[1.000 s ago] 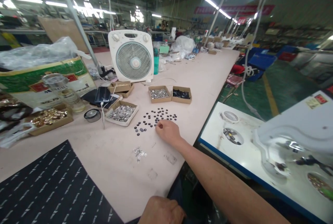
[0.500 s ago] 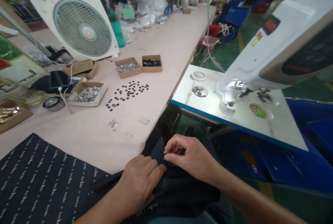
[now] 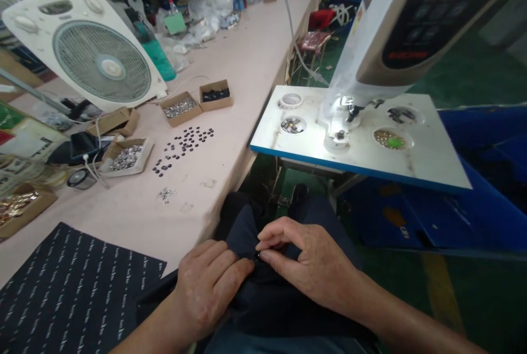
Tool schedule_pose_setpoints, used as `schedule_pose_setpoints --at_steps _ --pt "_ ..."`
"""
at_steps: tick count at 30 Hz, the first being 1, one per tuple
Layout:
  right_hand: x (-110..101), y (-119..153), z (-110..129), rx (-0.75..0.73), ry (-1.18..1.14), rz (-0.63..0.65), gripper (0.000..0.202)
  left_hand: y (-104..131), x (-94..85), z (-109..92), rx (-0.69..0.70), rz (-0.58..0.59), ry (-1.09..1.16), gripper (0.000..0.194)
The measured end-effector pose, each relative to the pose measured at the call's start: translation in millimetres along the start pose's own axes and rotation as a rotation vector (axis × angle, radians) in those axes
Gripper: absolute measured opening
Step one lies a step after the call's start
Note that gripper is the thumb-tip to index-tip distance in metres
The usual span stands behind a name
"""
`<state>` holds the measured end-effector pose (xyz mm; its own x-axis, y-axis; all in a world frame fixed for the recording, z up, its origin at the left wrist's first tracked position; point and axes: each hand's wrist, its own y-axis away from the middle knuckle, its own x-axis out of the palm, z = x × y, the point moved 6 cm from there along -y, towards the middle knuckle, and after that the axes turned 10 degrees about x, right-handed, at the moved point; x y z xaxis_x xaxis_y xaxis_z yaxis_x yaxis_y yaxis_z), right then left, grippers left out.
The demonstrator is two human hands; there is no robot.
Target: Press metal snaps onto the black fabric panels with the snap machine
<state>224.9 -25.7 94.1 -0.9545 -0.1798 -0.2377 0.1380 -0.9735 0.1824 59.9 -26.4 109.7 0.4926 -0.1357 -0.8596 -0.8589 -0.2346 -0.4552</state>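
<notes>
Dark cloth (image 3: pixel 263 299) lies bunched over my lap. My left hand (image 3: pixel 209 280) is closed on it, with fingers curled over the fabric and the thumb pointing at the right hand. Thumb and fingers of my right hand (image 3: pixel 302 252) pinch a small dark button (image 3: pixel 258 254) against the cloth; most of it is hidden between the fingertips. Beside my left arm, dark fabric with rows of white lettering (image 3: pixel 82 288) spreads over the table's near corner. Several dark round buttons (image 3: pixel 185 142) and a little heap of silvery metal parts (image 3: pixel 166 195) lie on the tabletop.
On the pink-covered table (image 3: pixel 247 57) stand a white fan (image 3: pixel 109 63) and small boxes: silvery parts (image 3: pixel 127 157), more silvery parts (image 3: pixel 180 107), black pieces (image 3: pixel 214 94), gold-coloured pieces (image 3: pixel 18 206). At right, a white machine (image 3: pixel 358 46) rises from a blue-edged board (image 3: pixel 296 148). Blue bins (image 3: pixel 486 178) stand beyond.
The view has turned, so the table and fan sit further left and the machine higher. Both hands keep their hold, and a small shiny button now shows at the right fingertips.
</notes>
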Motion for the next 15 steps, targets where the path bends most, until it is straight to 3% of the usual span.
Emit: schedule_pose_setpoints --at_steps 5,15 --pt "-0.2 4.6 -2.1 -0.109 0.098 -0.032 0.031 -5.3 -4.3 -3.8 0.024 -0.034 -0.006 0.02" --pt "6.8 6.2 5.4 -0.282 0.398 -0.042 0.019 -0.9 -0.9 -1.1 -0.03 -0.02 0.027 0.021"
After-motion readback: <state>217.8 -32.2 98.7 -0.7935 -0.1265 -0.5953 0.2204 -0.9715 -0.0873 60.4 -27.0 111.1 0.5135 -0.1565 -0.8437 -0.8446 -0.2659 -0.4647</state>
